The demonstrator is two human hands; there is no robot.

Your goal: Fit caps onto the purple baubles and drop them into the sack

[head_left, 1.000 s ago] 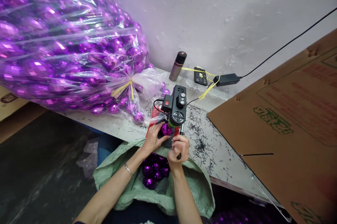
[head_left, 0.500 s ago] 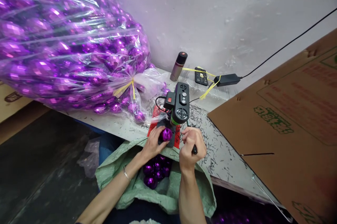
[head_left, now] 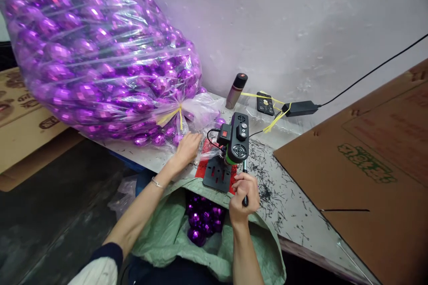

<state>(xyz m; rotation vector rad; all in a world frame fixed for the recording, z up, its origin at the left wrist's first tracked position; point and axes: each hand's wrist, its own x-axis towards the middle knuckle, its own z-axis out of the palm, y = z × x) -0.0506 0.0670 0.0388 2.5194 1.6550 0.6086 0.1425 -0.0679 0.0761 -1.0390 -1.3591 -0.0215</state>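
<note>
A small black bench machine [head_left: 240, 138] with a green band and a slotted base plate [head_left: 216, 175] stands on a red sheet [head_left: 201, 168]. My right hand [head_left: 245, 196] is wrapped round the black-tipped lever handle [head_left: 245, 201] at its right side. To the machine's left, my left hand [head_left: 187, 149] is at the loose plastic of a big clear bag [head_left: 110, 57] full of shiny purple faceted balls. Its fingers are curled, and whatever is under them is hidden. Below the plate, an open green woven sack [head_left: 157, 231] holds several purple balls [head_left: 204, 220].
Short dark bits [head_left: 267, 187] litter the white table [head_left: 297, 220]. A thermos-like bottle [head_left: 236, 91], a black phone-like object [head_left: 265, 103] and a power adapter [head_left: 301, 108] with yellow ties lie near the wall. A cardboard box [head_left: 374, 164] stands at right; another carton [head_left: 26, 120] is at left.
My left hand has left the base plate and moved up and left to the clear bag; the purple ball it held is gone from the plate. My right hand stays on the lever handle.
</note>
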